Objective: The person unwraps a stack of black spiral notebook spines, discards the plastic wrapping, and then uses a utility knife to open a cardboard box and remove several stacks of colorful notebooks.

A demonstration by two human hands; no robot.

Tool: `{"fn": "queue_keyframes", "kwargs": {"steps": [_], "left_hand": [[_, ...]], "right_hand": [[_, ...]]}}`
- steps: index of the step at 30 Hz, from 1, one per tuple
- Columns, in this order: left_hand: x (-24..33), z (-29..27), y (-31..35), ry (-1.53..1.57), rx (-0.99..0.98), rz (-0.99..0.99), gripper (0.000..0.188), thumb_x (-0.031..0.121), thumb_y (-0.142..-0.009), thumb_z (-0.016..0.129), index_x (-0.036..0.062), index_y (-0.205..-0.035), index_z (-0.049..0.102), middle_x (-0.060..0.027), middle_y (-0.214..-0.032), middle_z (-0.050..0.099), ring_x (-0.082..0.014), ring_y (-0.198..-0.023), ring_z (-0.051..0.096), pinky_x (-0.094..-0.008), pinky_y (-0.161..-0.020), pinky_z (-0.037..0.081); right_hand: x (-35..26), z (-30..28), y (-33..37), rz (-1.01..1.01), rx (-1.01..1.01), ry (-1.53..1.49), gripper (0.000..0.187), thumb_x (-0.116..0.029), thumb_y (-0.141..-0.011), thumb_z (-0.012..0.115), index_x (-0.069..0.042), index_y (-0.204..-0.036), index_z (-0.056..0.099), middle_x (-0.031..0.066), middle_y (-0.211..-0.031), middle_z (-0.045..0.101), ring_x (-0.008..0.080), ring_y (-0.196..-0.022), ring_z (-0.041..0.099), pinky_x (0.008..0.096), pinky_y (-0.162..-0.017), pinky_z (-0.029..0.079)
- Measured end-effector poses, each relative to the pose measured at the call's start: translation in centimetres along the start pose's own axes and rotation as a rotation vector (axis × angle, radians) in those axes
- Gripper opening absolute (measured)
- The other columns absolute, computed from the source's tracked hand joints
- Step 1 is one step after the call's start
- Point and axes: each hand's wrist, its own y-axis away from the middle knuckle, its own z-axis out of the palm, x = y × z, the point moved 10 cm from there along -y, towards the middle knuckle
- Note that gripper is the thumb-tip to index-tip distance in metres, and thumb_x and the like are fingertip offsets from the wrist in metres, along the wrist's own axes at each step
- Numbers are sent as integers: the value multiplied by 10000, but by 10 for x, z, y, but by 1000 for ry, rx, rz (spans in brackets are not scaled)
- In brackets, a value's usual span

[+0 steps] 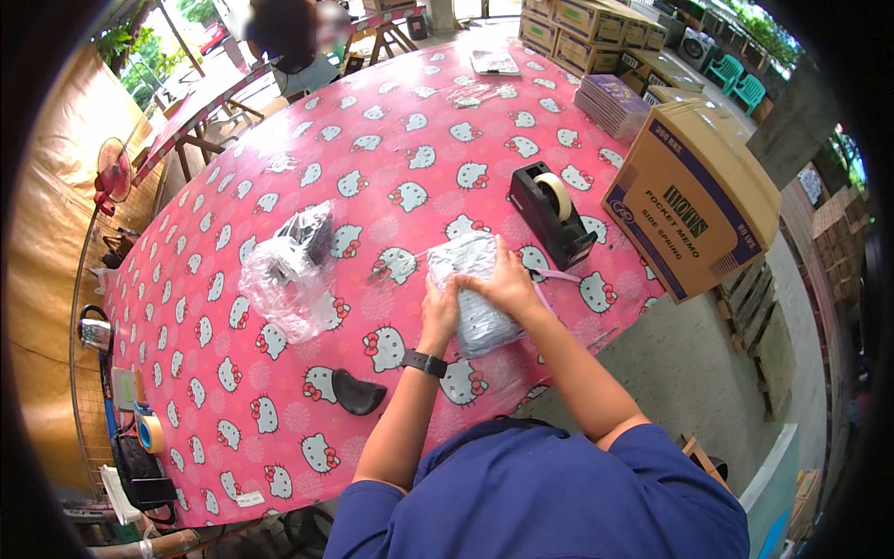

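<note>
Near the table's front edge lies a pale grey, soft-looking bundle [488, 335], apparently in clear plastic. My left hand [441, 312] grips its left side, thumb across the top. From the right, my right hand [506, 287] closes over the same bundle, with its fingers toward the far end. The two thumbs nearly meet on top. The bundle's underside and contents are hidden. Just beyond my right hand stands a black tape dispenser [551, 219] with a roll of tape. A dark curved piece [358, 392] rests left of my left forearm.
A crumpled clear plastic bag [287, 289] with dark contents lies to the left. A large cardboard carton [684, 200] leans at the right edge, near stacked purple notebooks [612, 104]. More boxes [587, 37] stand behind. Across the table is another person [287, 37].
</note>
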Motion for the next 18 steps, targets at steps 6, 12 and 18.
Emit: {"fn": "queue_keyframes", "kwargs": {"steps": [6,12,18], "left_hand": [[16,0,7,-26,9,95,614,381,-874,446,-66,-1278,323,-295,-1084,539,-384,-1045,523,-413,-860,404],[8,-15,1,110,38,232,566,350,-883,452,-65,-1257,363,-245,-1133,537,-323,-1078,517,-369,-892,392],[-26,-54,43,502,-83,91,457,287,-920,378,-47,-1229,421,-113,-1195,491,-191,-1089,458,-304,-962,323]], "right_hand": [[1,-11,-3,-97,65,-73,984,-525,-645,678,41,-1328,253,277,-1183,478,362,-1119,472,392,-928,374],[-18,-7,-4,-319,160,-29,743,-429,-775,563,49,-1291,325,315,-1103,507,405,-1015,526,421,-873,417],[-64,-7,32,-527,130,35,278,-200,-810,500,-72,-1027,615,198,-785,613,312,-694,616,412,-627,488]]}}
